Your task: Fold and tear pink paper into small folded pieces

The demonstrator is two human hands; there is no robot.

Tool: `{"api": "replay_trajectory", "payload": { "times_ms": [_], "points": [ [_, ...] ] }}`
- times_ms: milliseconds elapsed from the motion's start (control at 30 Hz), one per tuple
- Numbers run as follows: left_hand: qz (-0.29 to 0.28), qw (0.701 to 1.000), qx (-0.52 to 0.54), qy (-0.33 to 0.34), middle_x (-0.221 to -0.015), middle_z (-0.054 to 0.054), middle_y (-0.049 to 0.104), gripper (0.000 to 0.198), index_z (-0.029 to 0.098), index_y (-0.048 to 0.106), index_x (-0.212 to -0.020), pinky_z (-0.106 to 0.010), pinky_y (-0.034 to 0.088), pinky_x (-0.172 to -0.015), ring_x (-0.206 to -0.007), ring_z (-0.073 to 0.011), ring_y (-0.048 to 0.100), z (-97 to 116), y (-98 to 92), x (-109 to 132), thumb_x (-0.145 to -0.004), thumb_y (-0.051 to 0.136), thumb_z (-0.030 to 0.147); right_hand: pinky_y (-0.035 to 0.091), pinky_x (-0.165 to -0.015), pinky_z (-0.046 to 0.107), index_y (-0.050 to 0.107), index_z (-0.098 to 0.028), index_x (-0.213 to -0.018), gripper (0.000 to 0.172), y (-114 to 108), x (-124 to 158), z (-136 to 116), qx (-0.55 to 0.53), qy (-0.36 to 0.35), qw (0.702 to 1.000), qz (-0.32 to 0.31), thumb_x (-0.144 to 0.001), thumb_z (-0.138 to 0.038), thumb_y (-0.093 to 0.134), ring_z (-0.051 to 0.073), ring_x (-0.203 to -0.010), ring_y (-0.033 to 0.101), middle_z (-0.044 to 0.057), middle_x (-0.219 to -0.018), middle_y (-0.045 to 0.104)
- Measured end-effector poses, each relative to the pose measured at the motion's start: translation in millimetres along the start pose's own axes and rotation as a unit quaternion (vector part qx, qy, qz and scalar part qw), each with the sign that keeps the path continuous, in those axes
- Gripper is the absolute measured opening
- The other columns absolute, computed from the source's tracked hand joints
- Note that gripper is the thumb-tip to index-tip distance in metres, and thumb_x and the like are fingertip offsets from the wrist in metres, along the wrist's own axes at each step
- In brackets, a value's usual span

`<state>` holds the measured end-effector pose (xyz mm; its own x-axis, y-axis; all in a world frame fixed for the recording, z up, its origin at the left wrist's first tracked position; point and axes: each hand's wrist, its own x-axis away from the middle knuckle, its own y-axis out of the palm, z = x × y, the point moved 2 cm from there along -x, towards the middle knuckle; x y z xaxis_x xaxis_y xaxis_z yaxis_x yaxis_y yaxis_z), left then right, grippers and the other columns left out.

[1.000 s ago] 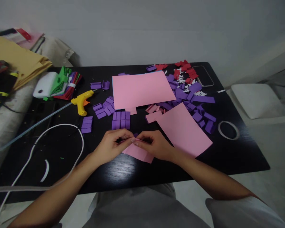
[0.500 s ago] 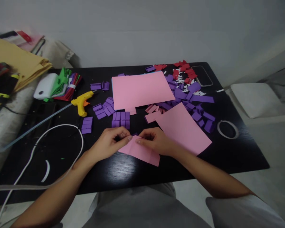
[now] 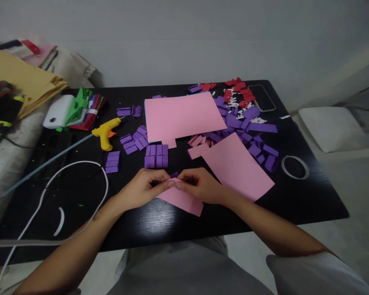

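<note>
Between my two hands is a piece of pink paper (image 3: 186, 200), its upper edge pinched and its lower part hanging towards me over the black table. My left hand (image 3: 143, 188) grips that edge from the left, thumb on top. From the right, my right hand (image 3: 203, 186) pinches the same edge, the thumbs almost meeting. A bit of purple paper (image 3: 174, 175) shows just behind the fold; whether it is attached I cannot tell. Beyond the hands lie folded purple paper pieces (image 3: 156, 155) and a large pink sheet (image 3: 184, 116). Another pink sheet (image 3: 237, 167) lies beside my right hand.
A yellow glue gun (image 3: 106, 132) with a long glue stick lies left, near a looped white cable (image 3: 43, 196). Purple, red and white paper scraps (image 3: 233, 119) spread at the back right. A roll of tape (image 3: 294, 167) sits near the right edge of the black table (image 3: 313, 205).
Both hands have moved slightly towards me with the pink paper, and the thumbs have come closer together. The paper's upper edge now looks more bent over.
</note>
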<state>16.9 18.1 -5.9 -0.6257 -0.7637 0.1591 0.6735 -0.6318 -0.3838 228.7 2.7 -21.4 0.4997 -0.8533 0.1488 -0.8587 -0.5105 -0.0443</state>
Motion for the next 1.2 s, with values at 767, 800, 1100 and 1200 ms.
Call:
{"api": "replay_trajectory", "payload": {
  "times_ms": [767,800,1100,1200],
  "points": [
    [0.173,0.963,0.206,-0.010,-0.081,-0.001,0.069,0.033,0.019,0.064,-0.109,-0.027,0.056,-0.070,-0.074,-0.0158,0.067,-7,9.3,-7,-0.088,0.079,0.040,0.057,-0.086,0.032,0.068,-0.023,-0.104,0.039,-7,-8,13,-0.162,0.028,0.975,0.147,-0.074,-0.037,0.089,0.017,-0.091,0.070,0.001,-0.097,0.075],
    [0.168,0.964,0.207,-0.015,-0.082,-0.001,0.069,0.031,0.019,0.065,-0.106,-0.027,0.056,-0.070,-0.076,-0.0159,0.067,-7,13.4,-8,-0.089,0.078,0.041,0.057,-0.084,0.031,0.067,-0.024,-0.106,0.042,-6,-7,13,-0.166,0.031,0.975,0.143,-0.074,-0.036,0.090,0.016,-0.089,0.071,0.001,-0.096,0.074],
    [0.172,0.968,0.184,-0.016,-0.075,0.001,0.068,0.022,0.017,0.068,-0.093,-0.023,0.049,-0.062,-0.065,-0.0120,0.061,-6,15.5,-6,-0.093,0.073,0.038,0.058,-0.077,0.032,0.071,-0.022,-0.096,0.022,-3,-4,9,-0.091,0.013,0.983,0.162,-0.084,-0.039,0.078,0.017,-0.084,0.070,0.002,-0.088,0.074],
    [0.198,0.965,0.172,0.004,-0.068,0.004,0.063,0.017,0.019,0.067,-0.094,-0.022,0.046,-0.059,-0.060,-0.0106,0.056,-2,14.1,-5,-0.092,0.073,0.035,0.060,-0.073,0.031,0.072,-0.023,-0.093,0.021,-2,-4,9,-0.126,0.023,0.979,0.159,-0.082,-0.039,0.080,0.016,-0.079,0.069,0.001,-0.084,0.073]
  ]
}}
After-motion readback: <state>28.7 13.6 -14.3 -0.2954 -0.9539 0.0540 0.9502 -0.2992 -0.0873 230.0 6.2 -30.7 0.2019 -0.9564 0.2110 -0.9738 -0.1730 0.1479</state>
